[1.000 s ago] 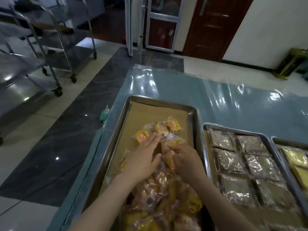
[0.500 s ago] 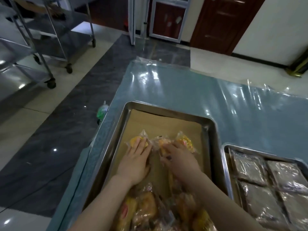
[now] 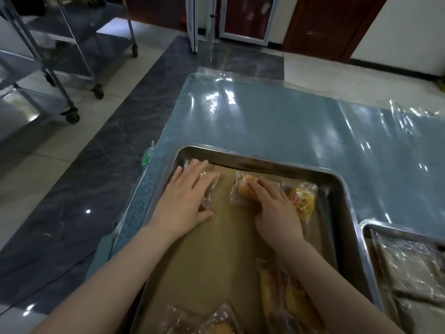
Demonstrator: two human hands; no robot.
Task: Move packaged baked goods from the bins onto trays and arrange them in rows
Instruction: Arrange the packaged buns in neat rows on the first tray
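Note:
A steel tray (image 3: 342,186) lined with brown paper lies in front of me. My left hand (image 3: 185,203) rests flat, fingers spread, on a clear packet (image 3: 210,189) at the tray's far left corner. My right hand (image 3: 274,208) presses on a packet with an orange bun (image 3: 243,191) in the far middle. A yellow-labelled packet (image 3: 302,200) lies just right of it. A heap of more packets (image 3: 284,307) sits at the tray's near end, partly hidden by my right forearm.
A second steel tray (image 3: 370,227) with rows of clear-wrapped grey packets (image 3: 409,266) stands at the right. The table wears a blue cover under plastic film (image 3: 277,121). Wheeled steel racks (image 3: 69,68) stand on the floor at the left. A green-capped bottle (image 3: 147,156) pokes up by the table's left edge.
Both hands have pushed packets away from the heap toward the tray's far end and spread them apart: the left one into the far left corner, the right one in the middle.

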